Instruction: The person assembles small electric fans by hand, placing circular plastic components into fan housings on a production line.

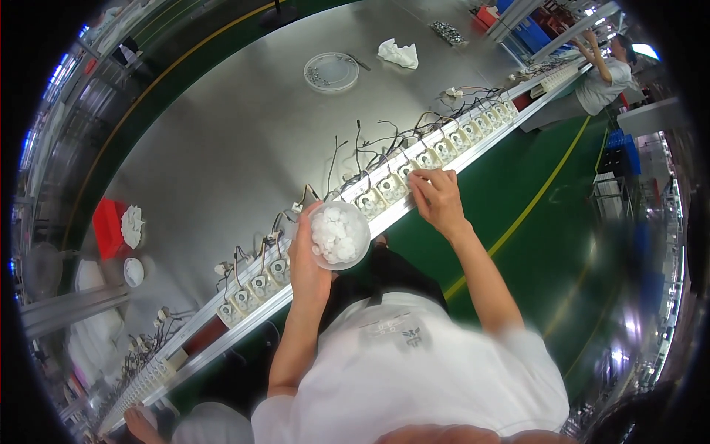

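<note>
My left hand point(310, 255) is closed round the side of a translucent round bowl point(362, 240), holding it over the rail. Small white pieces point(335, 234) are heaped in the bowl. To the right, my right hand point(441, 198) reaches down to a row of white housings, its thumb and fingertips drawn together over one of them point(406, 173). Whatever those fingertips hold, if anything, is too small to make out. Each housing, such as the one nearest the bowl point(367, 203), has round parts inside and dark wires leading out on the far side.
A long metal rail point(473, 144) carries the housings along the table edge. On the metal table point(244, 140) lie a round dish of small parts point(330, 72), a crumpled white cloth point(398, 53) and a red bin point(109, 228). Another person point(606, 81) works at the far right.
</note>
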Tool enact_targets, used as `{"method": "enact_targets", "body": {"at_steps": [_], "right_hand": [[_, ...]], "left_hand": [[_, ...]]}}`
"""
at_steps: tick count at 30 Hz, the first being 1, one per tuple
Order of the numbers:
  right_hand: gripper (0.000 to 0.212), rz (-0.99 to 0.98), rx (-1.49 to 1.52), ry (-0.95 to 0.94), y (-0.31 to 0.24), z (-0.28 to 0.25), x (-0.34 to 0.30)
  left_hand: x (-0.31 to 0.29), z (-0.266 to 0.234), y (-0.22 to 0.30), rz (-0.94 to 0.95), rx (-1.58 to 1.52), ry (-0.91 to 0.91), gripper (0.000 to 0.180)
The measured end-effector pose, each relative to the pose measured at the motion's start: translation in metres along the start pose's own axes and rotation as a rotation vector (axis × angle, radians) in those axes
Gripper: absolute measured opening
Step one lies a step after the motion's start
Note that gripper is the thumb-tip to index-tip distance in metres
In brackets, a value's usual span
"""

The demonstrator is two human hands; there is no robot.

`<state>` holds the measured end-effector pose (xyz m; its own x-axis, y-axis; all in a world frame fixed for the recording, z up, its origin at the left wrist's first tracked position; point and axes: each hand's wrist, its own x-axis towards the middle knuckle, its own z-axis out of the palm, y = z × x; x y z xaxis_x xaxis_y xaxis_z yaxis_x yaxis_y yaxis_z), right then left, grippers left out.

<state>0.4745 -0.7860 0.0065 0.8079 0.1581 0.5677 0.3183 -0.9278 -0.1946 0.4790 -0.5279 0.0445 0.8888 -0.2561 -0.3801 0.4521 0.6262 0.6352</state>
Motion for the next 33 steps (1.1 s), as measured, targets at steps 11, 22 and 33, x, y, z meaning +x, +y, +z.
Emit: {"method": "enact_targets", "body": {"at_steps": [11,22,33], "right_hand": [[0.011,0.238,0.045,-0.237,0.015,0.000,0.023],[0.022,0.304,0.463,-0.425,-0.094,-0.038,0.051],[0.015,0.081,0.266,-0.172,-0.116,-0.026,0.051]], "left_hand": [[-0.001,-0.005,-0.013,0.001,0.067,0.017,0.037],[-0.008,-0.010,-0.020,0.105,0.296,-0.052,0.038],[-0.010,-0.015,-0.023,0.082,0.222,-0.057,0.036]]}}
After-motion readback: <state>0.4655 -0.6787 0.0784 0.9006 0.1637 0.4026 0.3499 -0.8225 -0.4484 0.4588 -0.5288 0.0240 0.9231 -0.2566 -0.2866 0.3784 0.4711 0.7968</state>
